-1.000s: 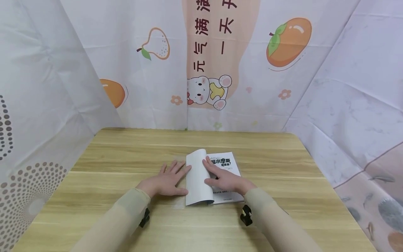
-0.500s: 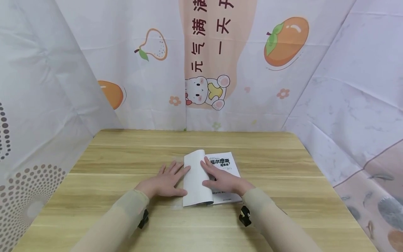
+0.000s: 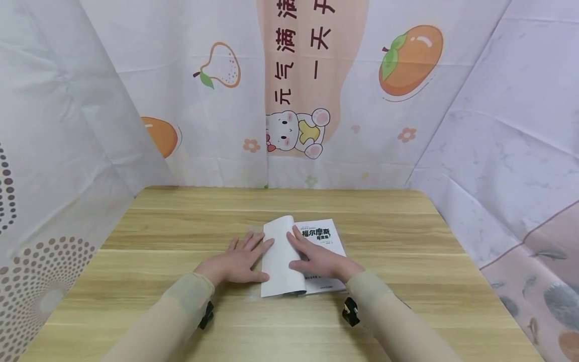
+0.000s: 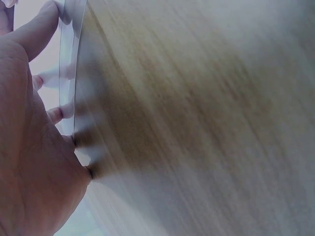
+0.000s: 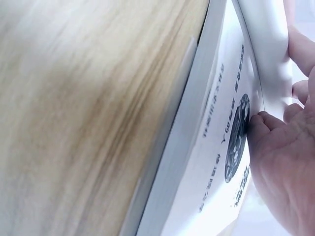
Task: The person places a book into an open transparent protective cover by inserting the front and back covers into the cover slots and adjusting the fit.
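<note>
A book (image 3: 323,251) lies on the table with its front cover (image 3: 281,261) turned over to the left, white inner side up. Printed Chinese characters and a dark round picture (image 5: 237,137) show on its title page. My left hand (image 3: 237,261) lies with spread fingers at the cover's left edge, fingertips touching it. Flat and extended, the right hand (image 3: 321,259) rests across the fold, its fingertips pressing on the cover near the spine. Beside the left thumb, a strip of clear plastic film (image 4: 69,73) runs along the cover's edge.
The wood-grain table (image 3: 181,216) spreads around the book on every side. Behind it hangs a white cloth (image 3: 203,115) with fruit prints. More cloth (image 3: 520,151) hangs along the left and right sides.
My right fingertips have slid slightly left and toward me on the cover. The cover's left edge has shifted a little left. The left hand stays almost where it was.
</note>
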